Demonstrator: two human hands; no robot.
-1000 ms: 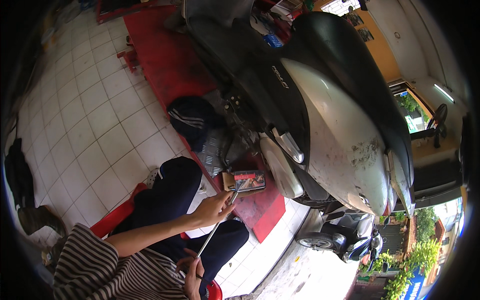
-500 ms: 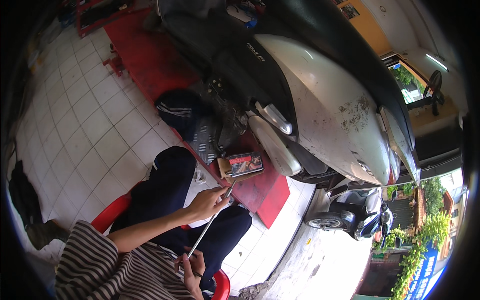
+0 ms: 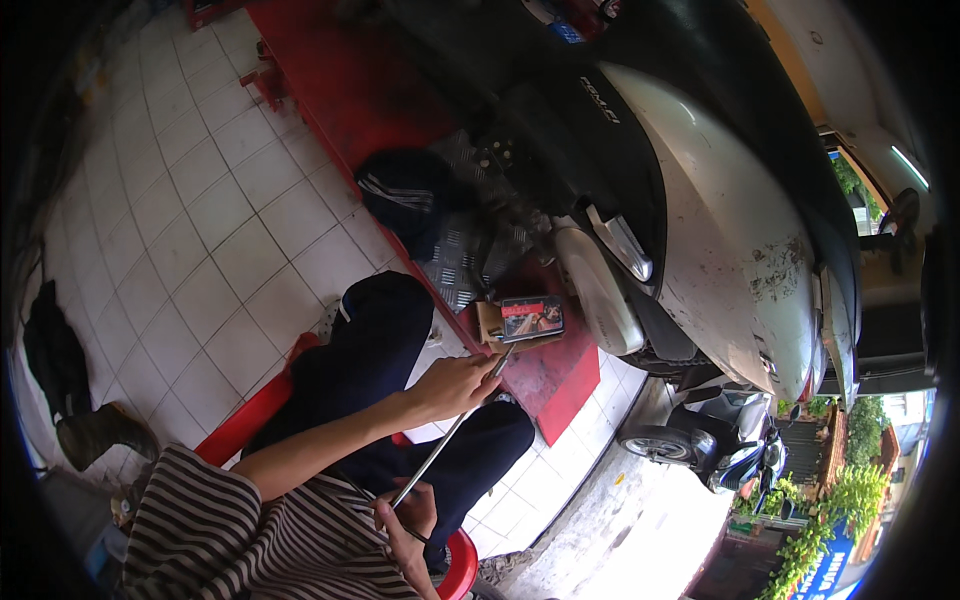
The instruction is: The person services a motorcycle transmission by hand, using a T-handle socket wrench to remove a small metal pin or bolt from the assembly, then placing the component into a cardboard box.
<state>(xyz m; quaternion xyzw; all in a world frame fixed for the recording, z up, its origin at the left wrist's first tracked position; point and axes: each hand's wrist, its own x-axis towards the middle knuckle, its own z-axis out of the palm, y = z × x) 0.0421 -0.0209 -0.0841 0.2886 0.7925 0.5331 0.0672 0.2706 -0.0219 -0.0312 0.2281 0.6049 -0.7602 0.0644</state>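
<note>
Thin silver rod slants across person's lap, long axis approx 7-to-1 o'clock; straight, no bend seen. Upper tip pts to 1, at near edge of open cardbd box; touching or just short, can't tell. Lower end pts to 7, goes into R hand & its very end is hidden there.

L hand: narrow grip, fingers closed on rod nr upper tip, forearm coming in from approx 8. R hand: holding lower end, thumb along rod, dark band at wrist. Bare rod shows btwn the two hands.

Box sits on red ramp, at approx 1-2 from L hand; flat red/dark case lies on it, on its 3 o'clock side. White/blk scooter fills 1-2 beyond. Dark cloth w/ pale stripes at 11-12 from L hand, red stool at approx 9, under dk trousers. Second bike well apart, at 3-4. White tile floor at 10.
</note>
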